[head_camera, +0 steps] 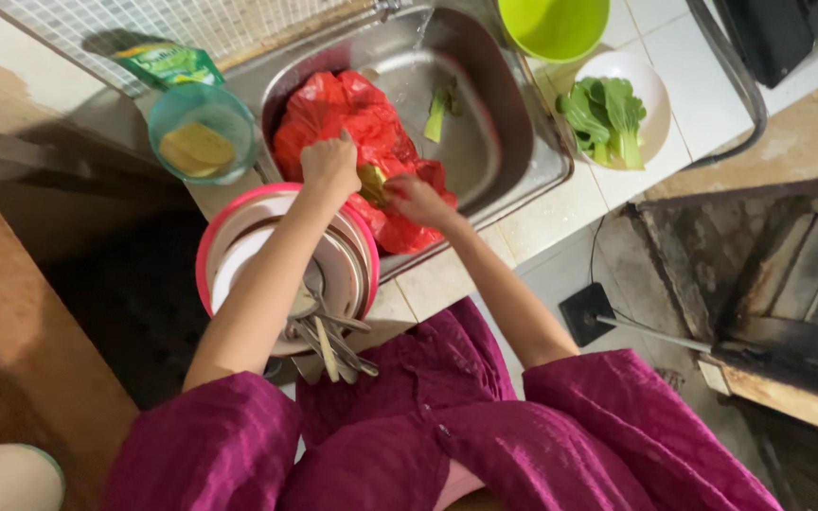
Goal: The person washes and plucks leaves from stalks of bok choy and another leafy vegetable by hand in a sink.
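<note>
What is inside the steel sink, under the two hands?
In the sink lies a red plastic bag, with a green vegetable stalk beside it. The left hand and right hand hold something greenish at the bag. What the bag contains is covered.

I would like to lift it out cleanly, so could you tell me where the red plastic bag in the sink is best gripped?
Probably at the bunched top of the red plastic bag, coming from above: it slumps crumpled in the sink, with both hands already on its near edge.

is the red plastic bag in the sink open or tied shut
Open, it seems. Both hands, left hand and right hand, hold the red plastic bag apart at its mouth in the sink.
</note>
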